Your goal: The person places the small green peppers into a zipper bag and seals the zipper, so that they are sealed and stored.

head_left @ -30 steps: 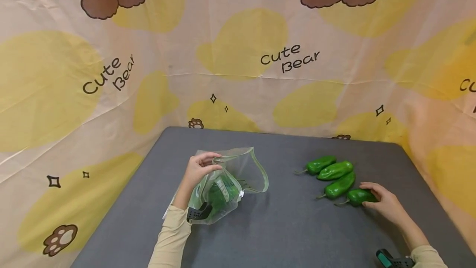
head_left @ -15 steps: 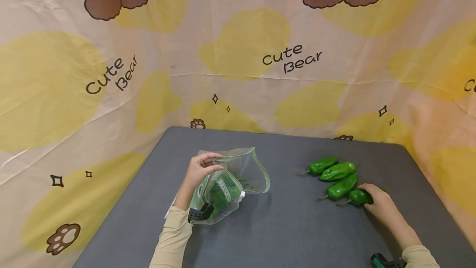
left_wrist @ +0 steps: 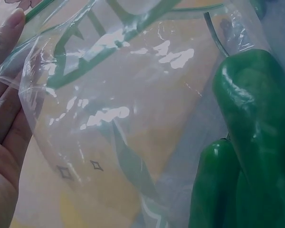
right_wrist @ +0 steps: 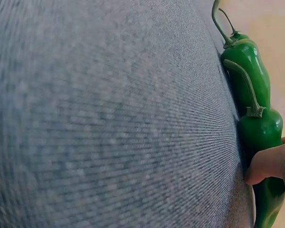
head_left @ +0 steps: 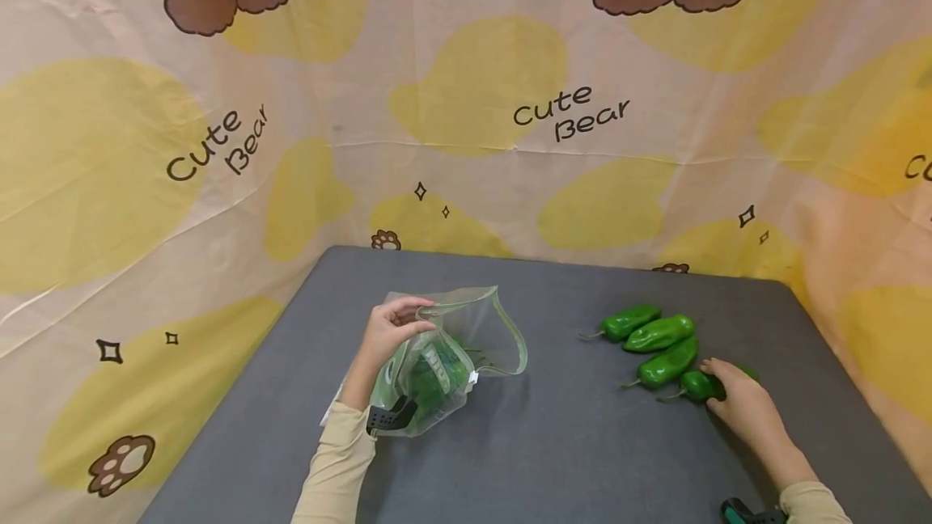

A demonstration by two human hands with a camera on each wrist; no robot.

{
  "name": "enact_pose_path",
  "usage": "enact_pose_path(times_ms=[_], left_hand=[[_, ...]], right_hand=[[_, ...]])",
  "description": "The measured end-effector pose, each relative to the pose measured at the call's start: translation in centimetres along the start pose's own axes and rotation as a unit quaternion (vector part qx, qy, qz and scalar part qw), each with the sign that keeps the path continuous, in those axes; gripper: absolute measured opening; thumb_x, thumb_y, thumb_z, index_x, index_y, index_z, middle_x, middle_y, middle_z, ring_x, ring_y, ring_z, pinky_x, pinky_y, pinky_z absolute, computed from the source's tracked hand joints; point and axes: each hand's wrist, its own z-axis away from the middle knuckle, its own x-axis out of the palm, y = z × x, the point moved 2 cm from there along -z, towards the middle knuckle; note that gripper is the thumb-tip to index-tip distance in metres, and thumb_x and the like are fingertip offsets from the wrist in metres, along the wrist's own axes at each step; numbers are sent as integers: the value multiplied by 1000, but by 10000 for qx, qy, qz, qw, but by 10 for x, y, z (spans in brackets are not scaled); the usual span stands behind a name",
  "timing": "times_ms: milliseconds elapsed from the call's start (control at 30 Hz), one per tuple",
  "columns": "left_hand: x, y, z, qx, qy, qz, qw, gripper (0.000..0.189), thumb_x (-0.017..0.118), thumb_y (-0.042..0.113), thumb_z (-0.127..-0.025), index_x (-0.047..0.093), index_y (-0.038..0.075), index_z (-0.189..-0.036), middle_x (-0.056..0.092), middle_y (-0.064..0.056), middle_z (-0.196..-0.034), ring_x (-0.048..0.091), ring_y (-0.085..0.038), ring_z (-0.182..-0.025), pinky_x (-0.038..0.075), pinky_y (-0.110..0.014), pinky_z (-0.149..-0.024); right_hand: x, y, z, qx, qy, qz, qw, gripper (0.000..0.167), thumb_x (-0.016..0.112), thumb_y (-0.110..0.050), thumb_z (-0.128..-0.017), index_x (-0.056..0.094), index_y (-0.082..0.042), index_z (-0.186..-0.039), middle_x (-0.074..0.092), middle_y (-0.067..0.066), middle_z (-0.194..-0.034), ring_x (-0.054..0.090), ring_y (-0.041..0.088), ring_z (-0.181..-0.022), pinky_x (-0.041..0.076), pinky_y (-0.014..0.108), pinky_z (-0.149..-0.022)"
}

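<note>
In the head view my left hand (head_left: 387,334) pinches the upper edge of a clear plastic zip bag (head_left: 484,330) with green trim, its mouth spread toward the right. Through the film, the left wrist view shows several green peppers (left_wrist: 254,104) inside. At the right of the table my right hand (head_left: 750,407) grips a green pepper (right_wrist: 261,128) around its middle, thumb on the near side, fingers mostly hidden behind it. That pepper lies on the table, stem pointing left. Just beyond it are three more loose green peppers (head_left: 658,333), lying close together.
A grey cloth-covered table (head_left: 553,443) carries everything. Behind it and along both sides hangs a pink and yellow printed curtain (head_left: 473,103). A black wrist strap (head_left: 393,415) sits on the left wrist, and another device (head_left: 750,512) is on the right wrist.
My right hand has shifted left over the nearest pepper and closed around its middle. My left hand keeps the bag's edge in the same place.
</note>
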Motion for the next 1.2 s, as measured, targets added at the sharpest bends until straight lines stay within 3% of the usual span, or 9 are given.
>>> enact_pose_path(times_ms=[233, 467, 600, 833, 1000, 1200], left_hand=[[0, 0, 0, -160, -29, 60, 9998, 24, 65, -12, -74, 59, -16, -97, 64, -22, -89, 55, -5, -58, 34, -20, -42], [1, 2, 0, -313, 28, -41, 9995, 25, 66, -11, -74, 60, -15, -98, 61, -27, -90, 59, -7, -63, 37, -22, -43], [2, 2, 1, -359, -51, 9, 9993, 25, 65, -11, -75, 59, -16, -98, 60, -29, -92, 61, -8, -67, 38, -20, -45], [3, 1, -4, -255, -127, -35, 9996, 24, 66, -10, -75, 60, -14, -98, 64, -23, -89, 57, -7, -59, 35, -24, -42], [2, 1, -7, -138, -156, -26, 9998, 24, 65, -13, -74, 59, -16, -97, 61, -28, -90, 62, -11, -64, 37, -20, -44], [0, 0, -3, -401, -125, -43, 9991, 25, 65, -11, -74, 59, -15, -99, 60, -29, -92, 61, -12, -65, 37, -18, -45]], right_hand=[[-5, -2, 2, -7, 1, 194, 9998, 57, 79, 9, -48, 58, 12, -101, 54, 31, -101, 51, 45, -92, 43, 54, -68], [-10, -4, 0, -166, 689, 204, 9973, 53, 83, 6, -43, 60, 4, -92, 59, 21, -92, 57, 39, -79, 46, 50, -57], [-12, -4, 0, -21, 810, 113, 9966, 51, 83, 5, -43, 60, 2, -89, 59, 18, -90, 57, 38, -76, 45, 51, -55], [-22, -10, 0, 144, 796, 85, 9967, 47, 82, 2, -47, 59, 4, -89, 59, 21, -89, 57, 39, -74, 45, 51, -53], [-29, -17, -4, 401, 886, 42, 9952, 44, 82, -3, -52, 57, 4, -87, 58, 20, -83, 55, 35, -67, 43, 50, -49], [-28, -27, -7, 631, 991, -265, 9927, 38, 81, -6, -55, 55, -2, -82, 57, 12, -75, 50, 25, -60, 39, 41, -49]])
